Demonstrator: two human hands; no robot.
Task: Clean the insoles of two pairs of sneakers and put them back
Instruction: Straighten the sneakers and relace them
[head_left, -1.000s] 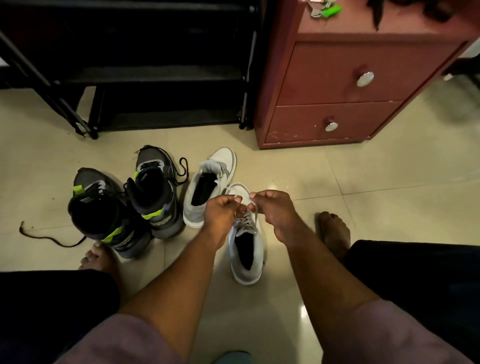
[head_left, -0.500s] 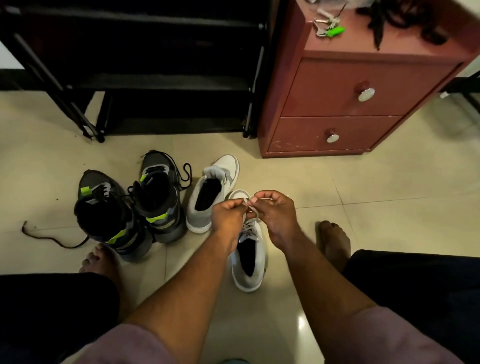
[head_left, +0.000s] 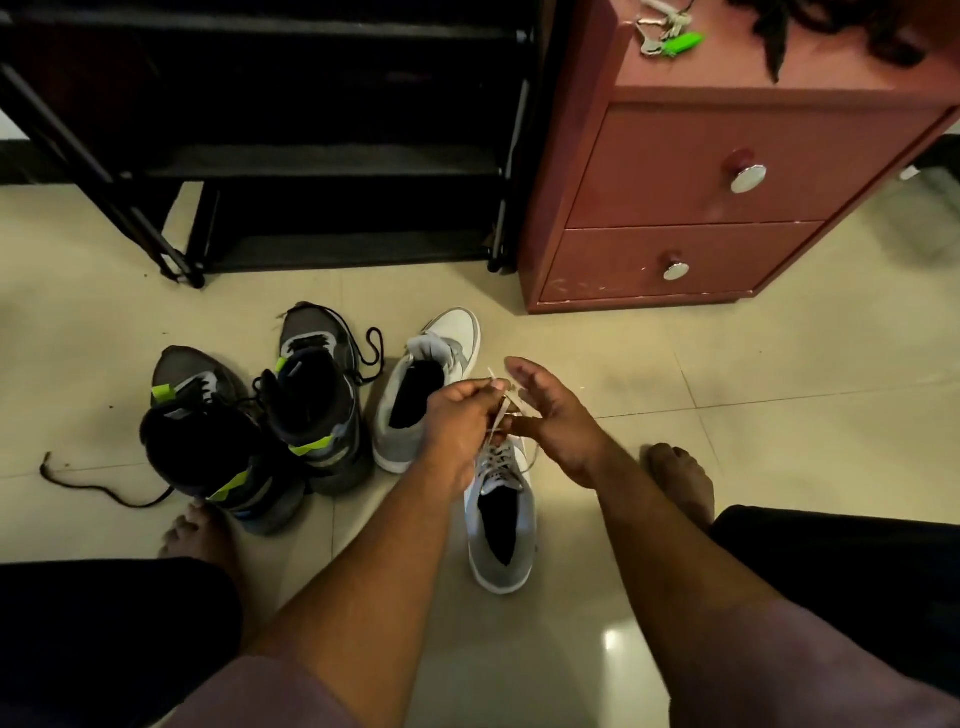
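Note:
A grey-and-white sneaker stands on the floor between my forearms, its dark insole showing in the opening. My left hand pinches its white lace and holds it taut above the tongue. My right hand is beside the lace with thumb and fingers spread; whether a lower finger catches the lace I cannot tell. The matching sneaker stands just left, its tongue pulled up. A pair of dark grey sneakers with neon green tabs stands further left.
A loose black lace lies on the tiles at the left. A black shoe rack stands behind the shoes and a red two-drawer cabinet with keys on top at the right. My bare feet flank the shoes.
My right hand has let go of the lace end and spread its fingers, while my left hand keeps its pinch and pulls the lace upward. The camera has tilted up a little.

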